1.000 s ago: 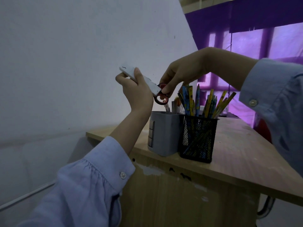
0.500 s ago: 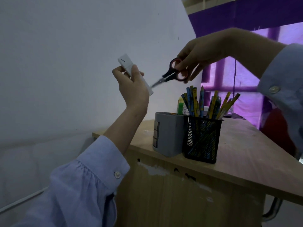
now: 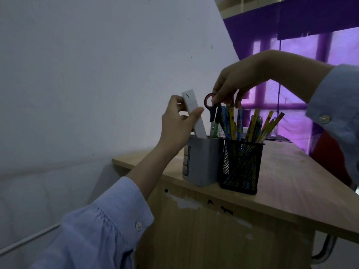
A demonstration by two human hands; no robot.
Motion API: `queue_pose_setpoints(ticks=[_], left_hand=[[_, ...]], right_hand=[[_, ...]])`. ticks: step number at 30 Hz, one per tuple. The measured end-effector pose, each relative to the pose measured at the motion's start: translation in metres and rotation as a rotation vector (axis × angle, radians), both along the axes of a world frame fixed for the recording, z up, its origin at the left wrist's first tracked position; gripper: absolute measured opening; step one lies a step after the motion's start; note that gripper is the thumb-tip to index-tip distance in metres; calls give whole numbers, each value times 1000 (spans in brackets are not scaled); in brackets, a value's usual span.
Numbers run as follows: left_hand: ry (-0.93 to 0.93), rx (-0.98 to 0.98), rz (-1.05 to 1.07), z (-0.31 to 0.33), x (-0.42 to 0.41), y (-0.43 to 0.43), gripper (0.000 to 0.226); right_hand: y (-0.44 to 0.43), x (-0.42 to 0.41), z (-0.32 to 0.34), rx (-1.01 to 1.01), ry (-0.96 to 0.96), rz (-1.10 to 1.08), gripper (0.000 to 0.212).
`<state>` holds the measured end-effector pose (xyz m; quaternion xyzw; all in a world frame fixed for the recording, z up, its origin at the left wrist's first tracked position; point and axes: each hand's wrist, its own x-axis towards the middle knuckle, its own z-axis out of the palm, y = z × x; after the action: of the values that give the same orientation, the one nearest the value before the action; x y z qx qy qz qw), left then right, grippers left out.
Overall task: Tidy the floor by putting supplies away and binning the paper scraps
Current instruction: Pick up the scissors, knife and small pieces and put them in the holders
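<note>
Scissors [image 3: 211, 108], pinched by the handle in my right hand [image 3: 235, 82], hang point-down over the grey holder [image 3: 203, 164] beneath it, my left hand [image 3: 174, 131] gripping a white case [image 3: 191, 105] alongside; paper scraps likely remain.

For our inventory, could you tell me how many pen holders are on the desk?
2: grey plastic holder near the desk edge; black mesh holder beside it, rightward.
</note>
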<state>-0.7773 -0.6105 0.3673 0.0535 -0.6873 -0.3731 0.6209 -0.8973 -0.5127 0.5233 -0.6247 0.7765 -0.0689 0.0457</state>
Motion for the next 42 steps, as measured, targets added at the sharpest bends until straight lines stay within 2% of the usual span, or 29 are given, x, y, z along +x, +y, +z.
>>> queue_pose_setpoints(ticks=[4, 8, 17, 24, 28, 34, 42], left_hand=[[-94, -99, 177, -6, -2, -2, 35], [-91, -58, 191, -7, 0, 1, 38], [-83, -2, 235, -2, 13, 16, 23], [-173, -14, 307, -4, 45, 33, 14], [-212, -30, 417, -8, 68, 37, 12], [-213, -48, 615, -21, 118, 38, 25], [-310, -69, 940, -62, 207, 54, 42]], right_hand=[[-2, -1, -6, 27, 15, 3, 19], [-1, -3, -9, 19, 27, -1, 21], [14, 0, -4, -116, 57, 45, 16], [28, 28, -4, -397, 98, 155, 8], [29, 56, -15, -554, 86, 253, 13], [15, 108, -46, -689, 118, 396, 16], [10, 173, -103, -650, 122, 569, 21]])
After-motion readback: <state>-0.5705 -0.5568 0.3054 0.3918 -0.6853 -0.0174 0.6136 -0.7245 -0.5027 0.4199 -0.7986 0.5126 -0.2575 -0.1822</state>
